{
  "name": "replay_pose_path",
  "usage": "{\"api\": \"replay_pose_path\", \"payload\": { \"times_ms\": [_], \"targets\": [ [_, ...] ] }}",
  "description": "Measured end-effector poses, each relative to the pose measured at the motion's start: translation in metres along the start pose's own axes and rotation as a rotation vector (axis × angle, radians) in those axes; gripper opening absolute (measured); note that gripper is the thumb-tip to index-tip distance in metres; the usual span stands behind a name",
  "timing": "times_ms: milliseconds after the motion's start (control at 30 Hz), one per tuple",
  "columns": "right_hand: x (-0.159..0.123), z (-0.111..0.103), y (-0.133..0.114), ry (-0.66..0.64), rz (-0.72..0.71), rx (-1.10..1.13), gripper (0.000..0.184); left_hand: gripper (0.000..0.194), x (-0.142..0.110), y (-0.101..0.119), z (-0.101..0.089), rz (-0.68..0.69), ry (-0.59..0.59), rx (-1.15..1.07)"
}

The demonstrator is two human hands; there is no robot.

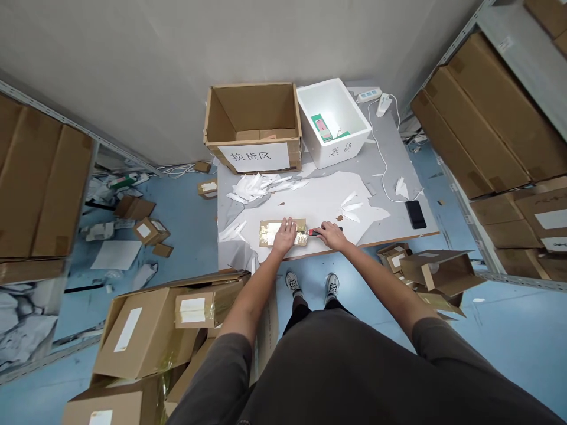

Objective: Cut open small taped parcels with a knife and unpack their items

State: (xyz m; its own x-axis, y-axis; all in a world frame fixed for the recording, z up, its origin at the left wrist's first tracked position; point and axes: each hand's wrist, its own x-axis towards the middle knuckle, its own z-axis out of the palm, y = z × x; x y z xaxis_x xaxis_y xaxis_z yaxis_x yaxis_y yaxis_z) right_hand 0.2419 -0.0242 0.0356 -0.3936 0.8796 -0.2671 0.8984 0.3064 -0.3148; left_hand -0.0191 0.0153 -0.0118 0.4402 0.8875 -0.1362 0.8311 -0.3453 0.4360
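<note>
A small taped cardboard box [266, 232] with a white label lies near the front edge of the table, on a white sheet [310, 203]. My left hand [286, 235] rests on top of its right part, fingers stretched out flat over the tape. Just to the right, my right hand [331, 235] is closed around a red and black box cutter [313, 232]. The cutter's front points left and is close to the right end of the box. I cannot tell whether the blade touches it. Torn white paper strips [351, 206] lie beyond my right hand.
At the back of the table stand a large open carton [248, 159] and a white foam box [336, 150] with green-and-pink packs inside. A phone [415, 214] lies at the right, near a white cable. Cartons fill a bin [146, 330] at lower left; shelves flank both sides.
</note>
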Motion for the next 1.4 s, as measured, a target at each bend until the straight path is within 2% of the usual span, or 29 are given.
{"api": "replay_pose_path", "payload": {
  "times_ms": [333,500,833,967,1067,1167,1233,1300,1400],
  "targets": [
    [-0.002,0.004,0.013,0.014,0.024,0.017,0.044,0.056,-0.001,0.001,-0.001,-0.012,-0.012,-0.013],
    [0.003,0.006,0.013,0.029,0.019,0.036,0.043,0.057,-0.002,-0.003,0.004,-0.002,-0.004,0.0],
    [0.008,0.017,0.025,0.109,-0.01,0.043,0.041,0.049,0.0,-0.015,0.025,0.091,0.153,0.077],
    [0.022,0.011,0.028,0.125,-0.005,0.035,0.039,0.05,-0.002,-0.014,0.024,0.084,0.134,0.071],
    [0.019,0.005,0.037,0.128,0.009,0.05,0.038,0.048,-0.003,-0.01,0.02,0.058,0.108,0.081],
    [-0.001,0.003,0.046,0.142,0.063,0.1,0.036,0.047,-0.004,-0.005,0.011,0.047,0.078,0.099],
    [-0.014,0.007,0.042,0.168,0.142,0.198,0.036,0.048,-0.004,0.0,0.002,0.055,0.046,0.106],
    [-0.023,0.016,0.025,0.208,0.248,0.378,0.037,0.05,-0.004,0.004,-0.01,0.062,0.001,0.12],
    [-0.021,0.039,-0.021,0.279,0.45,0.737,0.046,0.051,-0.005,0.003,-0.036,0.075,-0.063,0.15]
  ]
}}
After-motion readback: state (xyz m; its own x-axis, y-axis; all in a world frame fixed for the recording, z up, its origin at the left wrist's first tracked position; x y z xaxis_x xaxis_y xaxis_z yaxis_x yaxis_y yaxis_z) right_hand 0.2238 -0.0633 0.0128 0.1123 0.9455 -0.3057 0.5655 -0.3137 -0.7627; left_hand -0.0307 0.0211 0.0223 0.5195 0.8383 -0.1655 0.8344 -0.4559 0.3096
